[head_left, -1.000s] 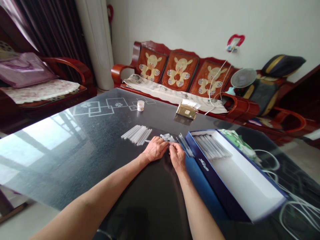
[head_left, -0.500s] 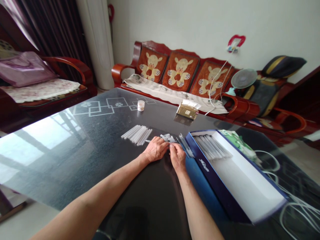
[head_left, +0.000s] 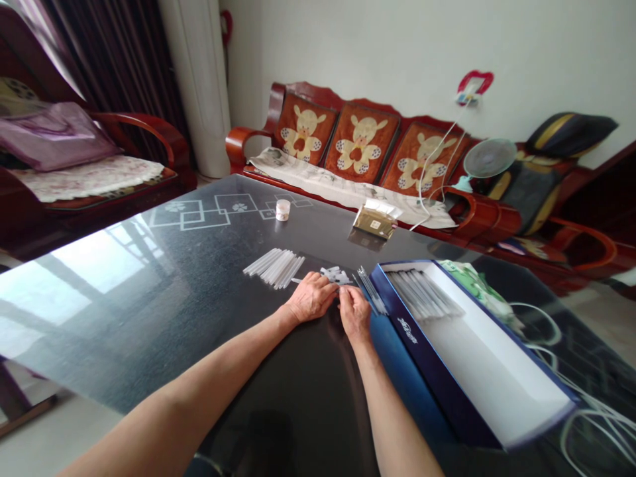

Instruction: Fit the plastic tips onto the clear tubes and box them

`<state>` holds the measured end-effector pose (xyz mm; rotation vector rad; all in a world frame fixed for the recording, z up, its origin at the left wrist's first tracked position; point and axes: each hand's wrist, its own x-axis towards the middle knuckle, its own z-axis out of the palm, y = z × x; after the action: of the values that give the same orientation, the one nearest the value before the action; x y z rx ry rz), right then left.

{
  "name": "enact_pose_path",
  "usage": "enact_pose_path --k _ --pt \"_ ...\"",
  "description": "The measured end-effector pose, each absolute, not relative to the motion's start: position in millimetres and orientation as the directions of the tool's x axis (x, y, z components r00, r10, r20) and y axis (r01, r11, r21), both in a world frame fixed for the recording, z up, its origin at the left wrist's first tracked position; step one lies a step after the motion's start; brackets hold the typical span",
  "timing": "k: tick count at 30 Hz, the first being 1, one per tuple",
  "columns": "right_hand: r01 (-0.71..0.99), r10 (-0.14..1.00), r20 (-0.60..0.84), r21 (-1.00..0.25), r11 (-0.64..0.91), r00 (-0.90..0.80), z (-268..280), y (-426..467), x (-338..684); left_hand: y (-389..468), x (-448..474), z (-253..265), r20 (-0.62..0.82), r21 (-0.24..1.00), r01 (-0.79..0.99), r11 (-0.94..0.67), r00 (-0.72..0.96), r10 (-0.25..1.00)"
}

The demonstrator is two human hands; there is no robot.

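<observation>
My left hand (head_left: 313, 298) rests on the dark table with its fingers closed. A pale, thin tube (head_left: 296, 280) pokes out on its left side, the rest of it hidden by the hand. Close beside it, my right hand (head_left: 354, 309) is pinched at the fingertips; whatever lies in that pinch is too small to make out. Just beyond the fingers is a little pile of short white pieces (head_left: 335, 274). A row of translucent white tubes (head_left: 275, 267) lies to the left. Several thin, dark-tipped rods (head_left: 371, 291) lie right of my right hand, against the box.
A long blue box (head_left: 477, 358) with a white inside stands at the right, bundled slim tubes (head_left: 424, 295) at its far end. Behind it are a green packet (head_left: 474, 285) and white cables (head_left: 591, 404). Farther back stand a small white jar (head_left: 283, 211) and a tissue pack (head_left: 375, 222).
The whole view has shifted slightly, so everything sits a little farther right. Both hands keep nearly the same pose, fingertips close together.
</observation>
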<state>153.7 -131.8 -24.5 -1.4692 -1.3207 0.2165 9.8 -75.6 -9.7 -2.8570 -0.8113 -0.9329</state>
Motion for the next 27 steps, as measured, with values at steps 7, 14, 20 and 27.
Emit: enact_pose_path --k 7,14,20,27 --pt "0.597 0.799 0.479 -0.779 0.195 0.364 -22 -133 153 -75 9 -9 0.557 0.133 0.49 -0.861 0.682 0.474" --pt "0.542 0.811 0.447 -0.817 0.197 0.378 -21 -133 153 -77 9 -8 0.616 0.131 0.463 -0.877 0.655 0.437" --pt "0.295 0.725 0.28 -0.949 0.11 0.629 -16 -137 157 -78 4 -7 0.765 0.386 0.488 -0.783 0.304 0.567" --pt "0.292 0.808 0.299 -0.942 0.164 0.508 -13 -139 154 -69 1 -13 0.426 0.876 0.212 -0.434 0.086 0.901"
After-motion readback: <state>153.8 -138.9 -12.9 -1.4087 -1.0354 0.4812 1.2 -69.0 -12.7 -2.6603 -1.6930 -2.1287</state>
